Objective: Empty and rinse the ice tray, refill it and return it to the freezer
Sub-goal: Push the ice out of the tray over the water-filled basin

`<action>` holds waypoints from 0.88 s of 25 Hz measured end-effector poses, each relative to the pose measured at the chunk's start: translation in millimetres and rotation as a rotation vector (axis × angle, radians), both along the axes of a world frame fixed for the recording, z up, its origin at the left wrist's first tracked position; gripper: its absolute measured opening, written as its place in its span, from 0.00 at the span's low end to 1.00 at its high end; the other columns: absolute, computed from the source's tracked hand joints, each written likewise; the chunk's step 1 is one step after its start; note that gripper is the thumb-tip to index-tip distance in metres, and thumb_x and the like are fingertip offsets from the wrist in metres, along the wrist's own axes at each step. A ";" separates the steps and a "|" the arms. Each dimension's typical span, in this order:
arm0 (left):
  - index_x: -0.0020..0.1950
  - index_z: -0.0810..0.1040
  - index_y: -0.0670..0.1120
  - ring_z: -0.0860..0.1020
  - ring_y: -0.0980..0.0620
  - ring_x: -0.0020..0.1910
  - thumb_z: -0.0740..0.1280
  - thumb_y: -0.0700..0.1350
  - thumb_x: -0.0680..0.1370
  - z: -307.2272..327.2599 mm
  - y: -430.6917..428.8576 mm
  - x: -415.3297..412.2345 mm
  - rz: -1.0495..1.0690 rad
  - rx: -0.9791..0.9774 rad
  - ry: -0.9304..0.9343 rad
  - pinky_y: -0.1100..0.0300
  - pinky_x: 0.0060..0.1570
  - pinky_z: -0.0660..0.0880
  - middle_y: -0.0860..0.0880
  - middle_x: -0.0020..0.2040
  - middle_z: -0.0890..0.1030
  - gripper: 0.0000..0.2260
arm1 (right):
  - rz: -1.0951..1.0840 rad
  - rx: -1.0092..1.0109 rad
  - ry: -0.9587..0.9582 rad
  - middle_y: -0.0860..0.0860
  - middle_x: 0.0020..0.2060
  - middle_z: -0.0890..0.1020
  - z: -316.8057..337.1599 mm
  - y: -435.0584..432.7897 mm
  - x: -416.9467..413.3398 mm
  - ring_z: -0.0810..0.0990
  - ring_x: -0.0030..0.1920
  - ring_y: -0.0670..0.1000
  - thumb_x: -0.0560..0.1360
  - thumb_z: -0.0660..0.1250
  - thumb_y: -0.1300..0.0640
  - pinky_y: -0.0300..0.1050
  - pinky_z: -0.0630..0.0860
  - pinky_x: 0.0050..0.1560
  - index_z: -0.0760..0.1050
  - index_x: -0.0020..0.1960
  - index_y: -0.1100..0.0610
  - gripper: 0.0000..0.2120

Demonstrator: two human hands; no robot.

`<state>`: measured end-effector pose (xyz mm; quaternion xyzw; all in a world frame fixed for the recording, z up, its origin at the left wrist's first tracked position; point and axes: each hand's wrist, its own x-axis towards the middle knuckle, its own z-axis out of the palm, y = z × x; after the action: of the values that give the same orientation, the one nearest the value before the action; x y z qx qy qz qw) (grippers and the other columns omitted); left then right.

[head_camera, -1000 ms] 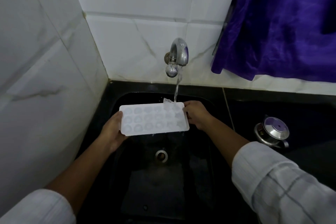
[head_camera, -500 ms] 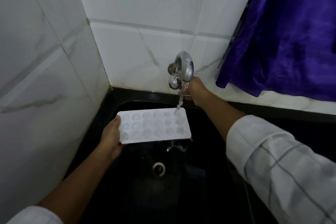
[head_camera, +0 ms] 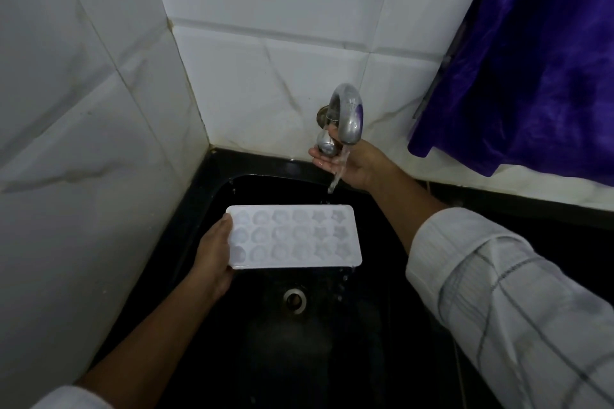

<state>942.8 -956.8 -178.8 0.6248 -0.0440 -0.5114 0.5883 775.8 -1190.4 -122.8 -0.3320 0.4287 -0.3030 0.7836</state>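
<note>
- No readable text, number, brand or sign anywhere in frame.
- ice tray (head_camera: 292,237), centre: plain white, moulded round and star cells only; no lettering legible.
- tap (head_camera: 349,118), upper centre-right: bare metal; no maker's mark legible.

Place: home kitchen corner
Signs: black sink (head_camera: 212,196) with drain (head_camera: 294,300), wall tap (head_camera: 345,116) running, white marble-look tiles (head_camera: 265,10), purple curtain (head_camera: 531,60)

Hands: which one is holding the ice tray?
The left hand, gripping the ice tray's left end; the right hand is up at the tap.
</note>
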 end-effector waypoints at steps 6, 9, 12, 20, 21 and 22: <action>0.70 0.79 0.43 0.85 0.42 0.53 0.59 0.52 0.88 4.1 1.7 -0.8 -0.015 -0.014 -0.002 0.50 0.43 0.81 0.41 0.59 0.86 0.18 | 0.050 -0.212 0.495 0.56 0.56 0.83 0.3 38.9 -24.8 0.83 0.54 0.56 0.83 0.58 0.38 0.51 0.79 0.50 0.75 0.64 0.57 0.24; 0.70 0.79 0.44 0.85 0.41 0.54 0.59 0.53 0.87 3.0 7.3 -1.0 -0.025 -0.018 0.000 0.51 0.43 0.81 0.41 0.59 0.86 0.19 | 0.038 -0.152 0.662 0.54 0.52 0.84 -29.6 96.9 -58.3 0.84 0.52 0.55 0.82 0.61 0.39 0.53 0.81 0.52 0.78 0.60 0.55 0.21; 0.70 0.79 0.44 0.86 0.41 0.55 0.58 0.55 0.87 0.6 17.3 -5.3 -0.066 -0.033 0.048 0.50 0.43 0.83 0.41 0.60 0.86 0.20 | -0.019 -0.050 0.540 0.55 0.54 0.85 -55.1 148.6 -76.0 0.85 0.53 0.56 0.85 0.61 0.48 0.56 0.82 0.57 0.80 0.57 0.54 0.13; 0.69 0.81 0.44 0.84 0.39 0.61 0.55 0.63 0.85 -8.6 46.4 -22.8 -0.228 -0.112 0.242 0.39 0.65 0.76 0.40 0.65 0.84 0.28 | -0.067 -0.332 0.696 0.52 0.50 0.81 -46.6 180.4 -90.8 0.82 0.51 0.55 0.86 0.58 0.51 0.49 0.81 0.50 0.76 0.54 0.57 0.12; 0.68 0.81 0.44 0.85 0.39 0.61 0.54 0.63 0.85 -8.8 48.7 -25.6 -0.225 -0.108 0.235 0.39 0.64 0.76 0.40 0.65 0.84 0.28 | -0.033 -0.479 0.809 0.49 0.51 0.79 -45.4 185.0 -93.0 0.81 0.49 0.52 0.85 0.59 0.50 0.46 0.79 0.47 0.74 0.56 0.56 0.11; 0.69 0.80 0.44 0.84 0.40 0.61 0.53 0.64 0.86 -9.4 51.2 -27.6 -0.211 -0.104 0.229 0.40 0.63 0.77 0.41 0.65 0.84 0.28 | -0.002 -0.663 0.952 0.47 0.54 0.76 -45.1 190.5 -94.3 0.79 0.48 0.48 0.85 0.60 0.49 0.44 0.78 0.45 0.72 0.62 0.55 0.11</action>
<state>915.2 -905.6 -188.2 0.5231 -0.0683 -0.6353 0.5640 681.5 -999.9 -167.9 -0.6591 0.6164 -0.2393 0.3584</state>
